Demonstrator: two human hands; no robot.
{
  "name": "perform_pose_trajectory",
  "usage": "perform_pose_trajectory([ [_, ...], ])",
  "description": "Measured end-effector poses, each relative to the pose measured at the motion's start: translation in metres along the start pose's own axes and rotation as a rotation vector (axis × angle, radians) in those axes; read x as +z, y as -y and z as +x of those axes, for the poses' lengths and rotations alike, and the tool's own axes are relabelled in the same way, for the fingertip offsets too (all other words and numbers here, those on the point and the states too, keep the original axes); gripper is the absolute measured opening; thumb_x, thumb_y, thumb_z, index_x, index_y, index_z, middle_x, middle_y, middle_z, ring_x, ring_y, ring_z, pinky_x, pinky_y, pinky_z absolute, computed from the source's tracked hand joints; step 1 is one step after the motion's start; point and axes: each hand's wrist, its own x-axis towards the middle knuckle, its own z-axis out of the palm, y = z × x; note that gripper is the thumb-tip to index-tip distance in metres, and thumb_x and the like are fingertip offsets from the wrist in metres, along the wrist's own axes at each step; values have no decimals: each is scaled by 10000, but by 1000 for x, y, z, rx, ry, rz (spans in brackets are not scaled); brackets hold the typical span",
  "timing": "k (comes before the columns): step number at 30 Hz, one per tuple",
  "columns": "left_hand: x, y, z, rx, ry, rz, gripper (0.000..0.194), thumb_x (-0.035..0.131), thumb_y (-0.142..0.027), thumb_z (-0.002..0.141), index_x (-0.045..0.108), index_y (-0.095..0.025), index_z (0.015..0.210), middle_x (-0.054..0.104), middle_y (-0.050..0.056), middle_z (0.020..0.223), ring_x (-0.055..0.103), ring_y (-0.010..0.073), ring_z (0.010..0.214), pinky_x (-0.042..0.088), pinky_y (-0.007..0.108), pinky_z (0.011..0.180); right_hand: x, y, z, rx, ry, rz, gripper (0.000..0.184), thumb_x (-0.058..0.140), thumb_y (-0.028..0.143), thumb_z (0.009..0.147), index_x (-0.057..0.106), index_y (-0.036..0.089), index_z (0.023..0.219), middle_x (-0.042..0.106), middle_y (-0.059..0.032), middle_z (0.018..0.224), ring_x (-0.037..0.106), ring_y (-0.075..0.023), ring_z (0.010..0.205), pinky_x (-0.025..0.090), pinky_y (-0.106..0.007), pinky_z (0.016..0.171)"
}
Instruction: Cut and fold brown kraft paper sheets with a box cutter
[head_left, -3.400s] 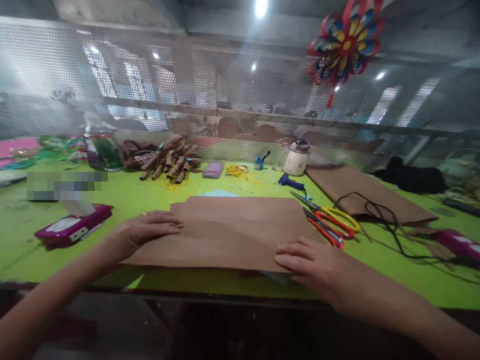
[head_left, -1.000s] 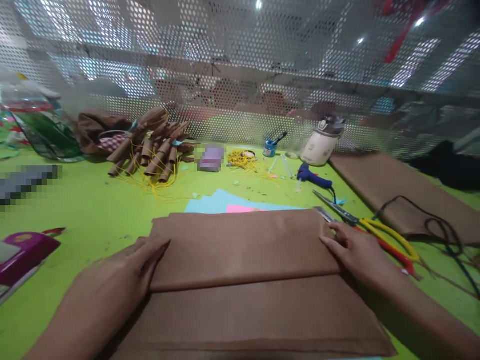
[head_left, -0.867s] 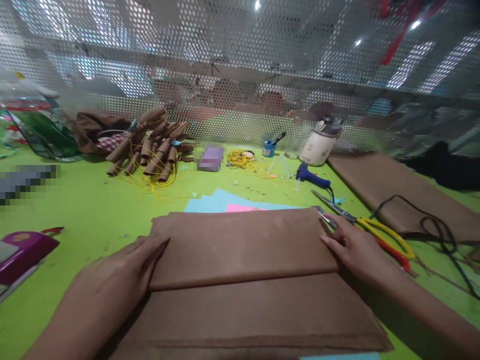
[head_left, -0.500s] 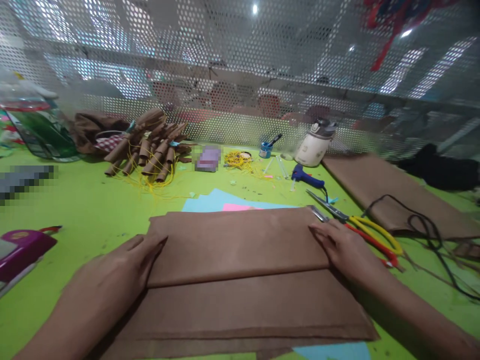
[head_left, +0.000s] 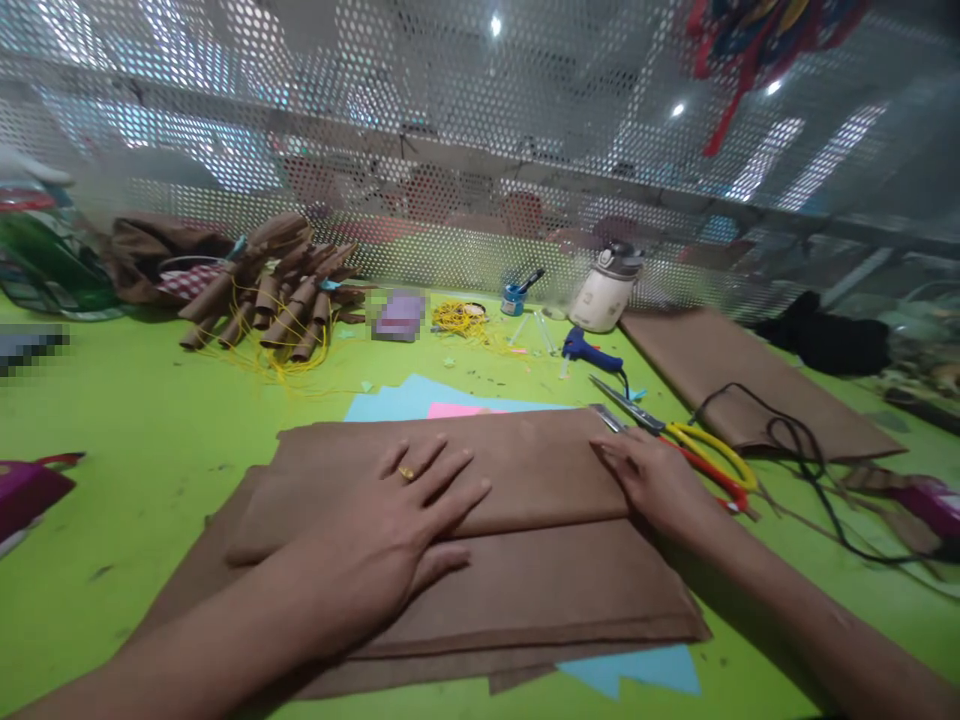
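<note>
A folded sheet of brown paper (head_left: pixel 525 590) lies on the green table (head_left: pixel 150 450) in front of me, its far half doubled over toward me. My left hand (head_left: pixel 390 530) lies flat on the middle of the fold, fingers spread, a gold ring on one finger. My right hand (head_left: pixel 652 480) presses flat on the fold's right end, fingers stretched out. Blue and pink sheets (head_left: pixel 420 400) stick out from under the brown paper at the far edge, and a blue corner (head_left: pixel 637 670) shows at the near edge.
Scissors with yellow and red handles (head_left: pixel 705 450) lie just right of my right hand. Beyond are a blue glue gun (head_left: pixel 589 350), a white pot (head_left: pixel 604 295), brown paper rolls (head_left: pixel 270 295), another brown sheet (head_left: pixel 742 385) with a black cable (head_left: pixel 795 440), and a perforated metal screen (head_left: pixel 450 150).
My left hand has slid from the fold's left end to its middle and spread flat. The right hand stays on the right end. The view has shifted slightly right.
</note>
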Motion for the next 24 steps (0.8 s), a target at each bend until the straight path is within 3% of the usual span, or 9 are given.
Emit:
perform_pose_trajectory([
  [5,11,-1,2,-24,65,-42,626,400,-622,917,313,-368,1483,290,95,1568,239,417,1423,235,680,1071,5,-3,-1,-3,-35,-32,355,368,263,970,689,182,1097,660,-128,1013,657,-245,882,523,-379,787],
  [9,7,-4,-1,-65,105,-80,639,400,-644,906,323,-367,1477,275,92,1574,199,414,1436,210,690,1077,4,5,-6,-22,-213,-209,327,400,300,964,685,171,1058,647,-125,939,636,-251,780,527,-403,702],
  [12,5,-6,-1,-84,124,-109,648,398,-652,903,300,-381,1482,239,75,1589,174,413,1443,184,696,1085,-2,22,-10,-188,-348,-245,302,448,309,953,678,156,1076,636,-166,1114,600,-320,1023,493,-494,871],
  [14,5,-7,-1,-90,129,-127,655,413,-651,898,292,-383,1484,230,74,1593,167,418,1443,172,702,1084,-5,33,-11,-351,-287,-208,307,490,311,940,651,190,1172,557,-143,1336,476,-346,1254,405,-539,1018],
  [17,3,-8,0,-98,148,-146,664,428,-649,892,290,-382,1484,230,76,1592,158,427,1442,162,714,1079,-2,42,-13,-496,-55,-162,425,514,369,933,541,271,1345,446,-64,1486,356,-319,1383,366,-554,1075],
  [20,1,-9,-1,-98,163,-155,663,436,-635,898,284,-372,1487,231,85,1591,157,425,1442,163,718,1075,6,38,-14,-465,105,-120,525,470,406,953,383,318,1463,403,-40,1519,349,-296,1401,382,-577,1067],
  [24,-2,-10,-1,-93,161,-149,662,441,-622,902,286,-356,1488,227,91,1592,149,425,1444,164,721,1072,11,31,-15,-407,159,-77,550,461,421,955,314,386,1484,354,-7,1545,320,-301,1418,359,-612,1076],
])
